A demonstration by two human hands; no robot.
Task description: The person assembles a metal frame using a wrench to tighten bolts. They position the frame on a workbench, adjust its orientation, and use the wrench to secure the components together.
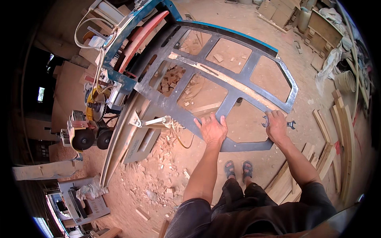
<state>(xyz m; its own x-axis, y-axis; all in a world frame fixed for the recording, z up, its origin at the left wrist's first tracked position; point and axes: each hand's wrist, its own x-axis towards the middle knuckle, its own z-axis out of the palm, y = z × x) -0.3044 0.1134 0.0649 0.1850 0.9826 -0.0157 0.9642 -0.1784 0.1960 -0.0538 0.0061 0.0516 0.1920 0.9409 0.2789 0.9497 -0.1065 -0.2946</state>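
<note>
A dark grey metal table frame (166,104) with several large openings stretches out in front of me. On its near edge rests my left hand (211,130), palm down and fingers spread. My right hand (276,123) is closed around a double open-ended wrench (291,125) at the frame's near right side. Both jaws of the wrench stick out past the fist, one on each side. Along the middle of the frame runs a long, narrow strip (238,88), pale with sawdust, its right end just beyond my right hand.
At the left stands a teal machine body (123,81) with a red curved guard (141,41). Circular saw blades (83,139) sit lower left. Wood offcuts (158,174) litter the floor; long timber pieces (291,174) lie at the right. A blue rail (238,33) borders the frame's far side.
</note>
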